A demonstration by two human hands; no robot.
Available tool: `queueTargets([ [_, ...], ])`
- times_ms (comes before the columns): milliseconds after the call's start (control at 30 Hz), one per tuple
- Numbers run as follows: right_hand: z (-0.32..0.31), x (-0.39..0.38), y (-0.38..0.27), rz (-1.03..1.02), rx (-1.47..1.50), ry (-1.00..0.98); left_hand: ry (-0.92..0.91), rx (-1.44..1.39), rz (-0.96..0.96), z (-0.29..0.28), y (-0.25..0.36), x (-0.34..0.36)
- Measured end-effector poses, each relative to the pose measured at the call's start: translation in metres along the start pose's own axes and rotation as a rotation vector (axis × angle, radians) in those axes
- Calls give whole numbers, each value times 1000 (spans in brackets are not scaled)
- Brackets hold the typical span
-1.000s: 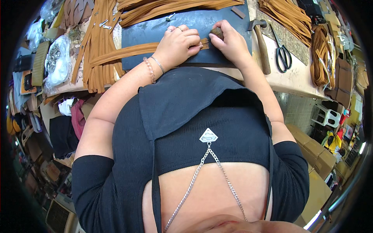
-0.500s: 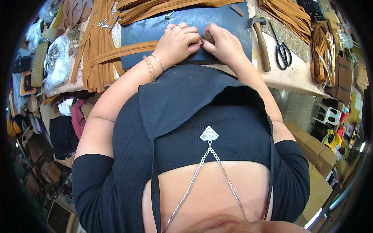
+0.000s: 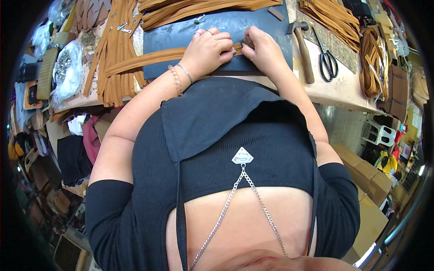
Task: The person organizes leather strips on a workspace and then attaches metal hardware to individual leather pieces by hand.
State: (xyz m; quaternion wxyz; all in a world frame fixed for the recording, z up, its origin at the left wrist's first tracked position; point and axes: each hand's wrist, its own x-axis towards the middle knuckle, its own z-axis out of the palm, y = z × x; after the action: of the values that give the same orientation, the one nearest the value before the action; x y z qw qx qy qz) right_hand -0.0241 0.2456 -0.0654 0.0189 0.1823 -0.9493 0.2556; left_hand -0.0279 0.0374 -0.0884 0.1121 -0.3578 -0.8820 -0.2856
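My left hand (image 3: 209, 50) is closed on a tan zipper tape (image 3: 149, 59) that runs in from the left over a dark board (image 3: 174, 34). The end of the tape shows just past the fingertips. To its right, my right hand (image 3: 266, 50) pinches a small dark brown piece (image 3: 247, 42), too covered to name. A narrow gap lies between the hands. On the board beyond my left hand rests a metal zipper slider (image 3: 198, 19).
Tan zipper tapes hang over the table edge at left (image 3: 120, 86), with metal zipper pulls (image 3: 123, 28) on them. A hammer (image 3: 305, 58) and black-handled scissors (image 3: 328, 65) lie at right. More tape bundles (image 3: 373, 63) sit farther right.
My hands have drawn slightly apart. The right hand has shifted a little to the right, and the tape's end now shows between them.
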Motion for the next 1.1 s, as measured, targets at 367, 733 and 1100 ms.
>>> queueTargets([
  [367, -3, -2, -2, 54, 73, -30, -37, 27, 6, -4, 2, -2],
  [733, -2, -2, -2, -12, 35, -15, -9, 17, 18, -3, 1, -2],
  [1100, -9, -5, -1, 74, 89, -79, 16, 7, 21, -1, -1, -1],
])
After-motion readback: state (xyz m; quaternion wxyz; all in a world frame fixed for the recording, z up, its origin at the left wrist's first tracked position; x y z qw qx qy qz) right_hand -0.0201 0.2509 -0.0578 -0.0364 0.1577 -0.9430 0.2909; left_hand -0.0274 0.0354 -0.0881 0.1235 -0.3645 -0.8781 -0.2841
